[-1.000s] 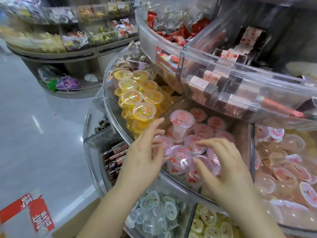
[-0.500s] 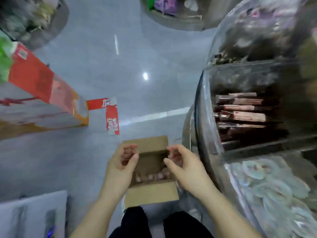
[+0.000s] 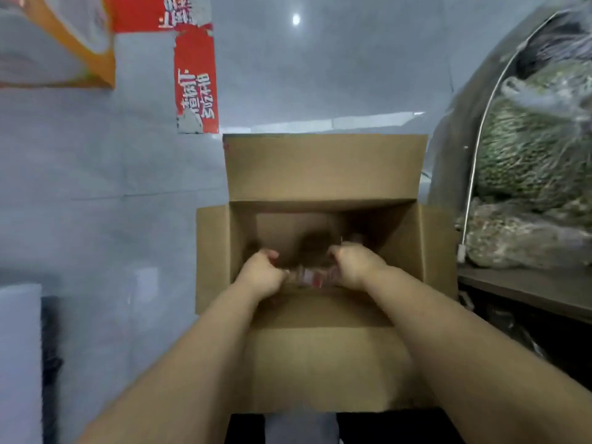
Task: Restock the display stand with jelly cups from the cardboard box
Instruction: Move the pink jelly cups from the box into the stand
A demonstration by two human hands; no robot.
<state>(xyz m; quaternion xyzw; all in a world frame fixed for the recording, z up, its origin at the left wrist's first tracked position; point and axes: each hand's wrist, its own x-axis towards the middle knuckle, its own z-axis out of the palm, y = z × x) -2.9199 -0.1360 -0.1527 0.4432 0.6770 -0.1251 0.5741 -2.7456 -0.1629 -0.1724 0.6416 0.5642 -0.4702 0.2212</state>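
An open cardboard box (image 3: 323, 168) stands on the grey floor below me, all flaps folded out. Both my arms reach down into it. My left hand (image 3: 261, 272) and my right hand (image 3: 352, 264) are deep inside, fingers curled around a blurred cluster of jelly cups (image 3: 309, 277) with red and white lids lying between them. The fingertips and the rest of the box's contents are hidden in shadow and blur. The display stand (image 3: 525, 174) rises at the right edge, its lower clear bin holding bagged goods.
A dark shelf edge (image 3: 519, 290) of the stand juts out right of the box. Red tape strips (image 3: 196, 75) lie on the floor behind it, an orange and white carton (image 3: 57, 43) at the top left, a pale block (image 3: 19, 363) at the left edge.
I turned from the stand's pink jelly cup bin down to the box on the floor. Both hands went from above the box to deep inside it and closed around cups.
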